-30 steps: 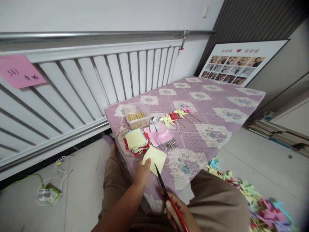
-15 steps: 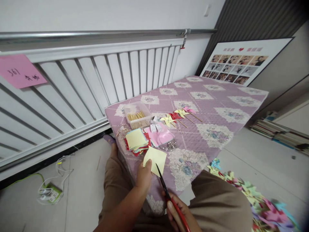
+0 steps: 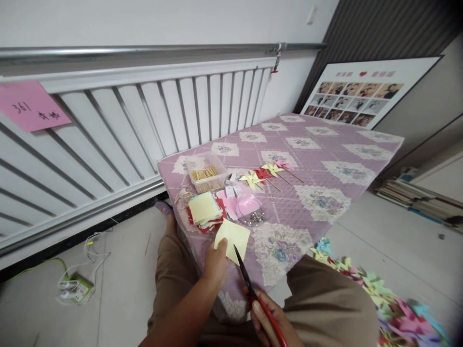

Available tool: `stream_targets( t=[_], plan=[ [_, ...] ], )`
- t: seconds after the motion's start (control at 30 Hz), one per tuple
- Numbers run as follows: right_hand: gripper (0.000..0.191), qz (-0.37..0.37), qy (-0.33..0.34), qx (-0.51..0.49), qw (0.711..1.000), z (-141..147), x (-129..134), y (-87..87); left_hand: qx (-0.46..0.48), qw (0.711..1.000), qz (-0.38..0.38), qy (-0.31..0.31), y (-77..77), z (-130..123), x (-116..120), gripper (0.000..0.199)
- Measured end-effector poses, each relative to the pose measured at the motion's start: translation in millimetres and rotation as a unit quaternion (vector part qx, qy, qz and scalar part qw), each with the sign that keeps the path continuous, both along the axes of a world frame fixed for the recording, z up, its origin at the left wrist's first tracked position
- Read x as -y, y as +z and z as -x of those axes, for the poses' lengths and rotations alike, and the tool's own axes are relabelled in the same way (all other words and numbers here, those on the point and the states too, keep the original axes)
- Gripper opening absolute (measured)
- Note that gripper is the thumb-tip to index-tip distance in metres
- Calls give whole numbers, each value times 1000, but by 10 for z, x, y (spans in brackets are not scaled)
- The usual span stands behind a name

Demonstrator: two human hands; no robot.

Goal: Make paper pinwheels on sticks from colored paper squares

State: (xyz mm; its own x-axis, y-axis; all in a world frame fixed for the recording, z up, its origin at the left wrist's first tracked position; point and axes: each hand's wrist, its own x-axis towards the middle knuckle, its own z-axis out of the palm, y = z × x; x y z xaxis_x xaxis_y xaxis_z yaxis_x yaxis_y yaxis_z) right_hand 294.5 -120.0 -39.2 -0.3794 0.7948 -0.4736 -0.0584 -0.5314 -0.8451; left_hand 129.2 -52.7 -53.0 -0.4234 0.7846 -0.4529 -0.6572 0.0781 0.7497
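Observation:
Pinched at its left corner, a pale yellow square of paper [image 3: 238, 236] is held by my left hand [image 3: 216, 260] over the near corner of the table. My right hand [image 3: 269, 313] grips red-handled scissors [image 3: 249, 282]. Their dark blades lie over the paper's lower edge, the tip pointing toward its middle. Just beyond the paper is a stack of coloured paper squares [image 3: 204, 208], yellow on top with red ones underneath. Beside the stack are a pink packet [image 3: 249, 203] and several small metal pieces [image 3: 258, 217].
A clear plastic box [image 3: 207, 171] of thin sticks stands behind the stack, near small white boxes [image 3: 233, 191]. Several paper pinwheels on sticks [image 3: 262, 174] lie farther right on the tablecloth [image 3: 285, 193]. Many finished pinwheels [image 3: 383, 289] are heaped on the floor at right. A radiator [image 3: 144, 115] runs along the left.
Almost nothing differs. The paper and the scissors hold nearly the same place, with only a slight shift of the view.

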Motion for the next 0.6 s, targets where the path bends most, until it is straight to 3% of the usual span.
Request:
stream_targets(
  t=[0.33, 0.6],
  plan=[
    [63, -9, 100, 24, 995, 14, -108, -56, -10, 1000, 10, 5, -36, -4, -13, 41],
    [64, -28, 108, 30, 993, -8, -111, -143, -10, 1000, 1, -3, -44, 3, -10, 33]
  ],
)
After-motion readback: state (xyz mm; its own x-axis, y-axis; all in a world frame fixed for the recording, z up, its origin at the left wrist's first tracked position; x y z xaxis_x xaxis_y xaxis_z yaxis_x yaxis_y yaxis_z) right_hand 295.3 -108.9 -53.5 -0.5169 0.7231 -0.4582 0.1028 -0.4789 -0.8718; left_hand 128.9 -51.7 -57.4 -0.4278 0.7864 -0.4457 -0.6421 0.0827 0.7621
